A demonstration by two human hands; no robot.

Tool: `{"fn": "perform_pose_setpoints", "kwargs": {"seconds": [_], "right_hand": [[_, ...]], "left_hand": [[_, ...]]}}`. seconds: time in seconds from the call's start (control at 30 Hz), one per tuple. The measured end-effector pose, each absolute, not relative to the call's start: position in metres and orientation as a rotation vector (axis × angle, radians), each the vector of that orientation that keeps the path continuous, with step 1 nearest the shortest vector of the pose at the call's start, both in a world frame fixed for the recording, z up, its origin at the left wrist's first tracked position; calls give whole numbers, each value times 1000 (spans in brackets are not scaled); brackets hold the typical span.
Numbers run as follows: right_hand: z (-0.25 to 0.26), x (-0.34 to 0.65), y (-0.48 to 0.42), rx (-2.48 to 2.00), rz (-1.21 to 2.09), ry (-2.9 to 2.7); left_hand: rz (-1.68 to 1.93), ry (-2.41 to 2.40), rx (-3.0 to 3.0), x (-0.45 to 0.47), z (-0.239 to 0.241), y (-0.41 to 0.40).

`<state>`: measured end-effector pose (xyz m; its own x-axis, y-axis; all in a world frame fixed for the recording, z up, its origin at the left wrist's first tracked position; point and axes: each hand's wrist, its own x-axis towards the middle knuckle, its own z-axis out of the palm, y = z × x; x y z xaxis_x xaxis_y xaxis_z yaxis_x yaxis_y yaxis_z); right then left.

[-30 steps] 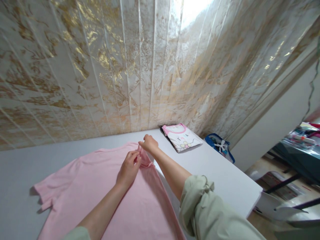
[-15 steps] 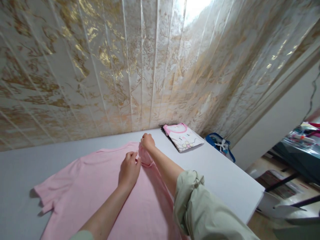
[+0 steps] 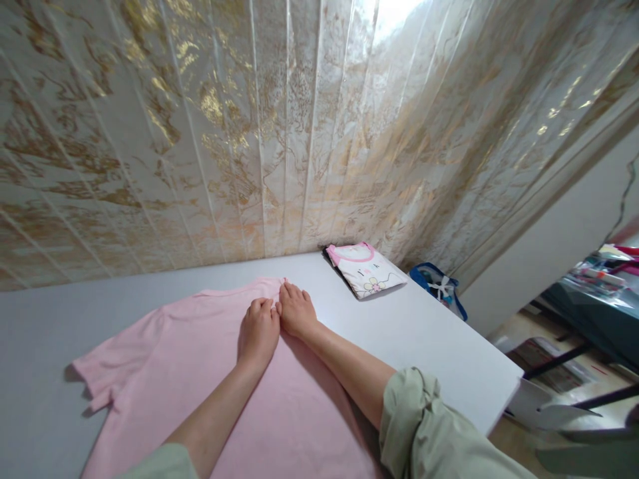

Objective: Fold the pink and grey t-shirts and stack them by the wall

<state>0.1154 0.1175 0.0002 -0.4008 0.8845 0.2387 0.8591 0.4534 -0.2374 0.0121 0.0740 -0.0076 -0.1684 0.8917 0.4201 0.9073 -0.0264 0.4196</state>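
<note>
A pink T-shirt [image 3: 190, 386] lies spread on the white table, one short sleeve [image 3: 94, 369] reaching out to the left. Its right side is folded inward, and no sleeve sticks out there. My left hand [image 3: 259, 329] rests on the shirt near that folded edge, its fingers curled on the cloth and partly hidden. Beside it, thumbs almost touching, my right hand [image 3: 298, 309] lies over the fold, fingers stretched out flat along the upper right edge. Both forearms show rolled green sleeves.
A folded white shirt [image 3: 367, 273] with pink collar trim and a flower print lies at the back of the white table [image 3: 424, 352]. Past the table's right edge is a blue-trimmed bag [image 3: 439, 286]. A patterned gold and silver curtain [image 3: 224, 133] hangs behind.
My right hand has come down from the raised fabric at the upper right and now lies flat on the fold. The loose bunched cloth there is pressed down. My left hand stays nearly in place.
</note>
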Motion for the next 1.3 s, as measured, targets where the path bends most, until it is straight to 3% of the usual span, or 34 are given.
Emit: {"fn": "perform_pose_setpoints", "kwargs": {"seconds": [0.4, 0.6, 0.93, 1.17, 1.3], "right_hand": [[9, 180, 56, -1401, 154, -2586], [4, 196, 33, -1362, 102, -2479], [1, 202, 42, -1298, 387, -2126], [25, 200, 56, -1466, 487, -2221], [23, 194, 60, -1533, 303, -2233]], "left_hand": [[-758, -2237, -1978, 14, -1, 66], [-909, -2255, -1991, 11, -3, 68], [-1279, -2293, -1931, 7, -3, 68], [-1248, -2252, -1954, 6, 4, 64], [-1141, -2049, -2033, 15, 10, 56]]}}
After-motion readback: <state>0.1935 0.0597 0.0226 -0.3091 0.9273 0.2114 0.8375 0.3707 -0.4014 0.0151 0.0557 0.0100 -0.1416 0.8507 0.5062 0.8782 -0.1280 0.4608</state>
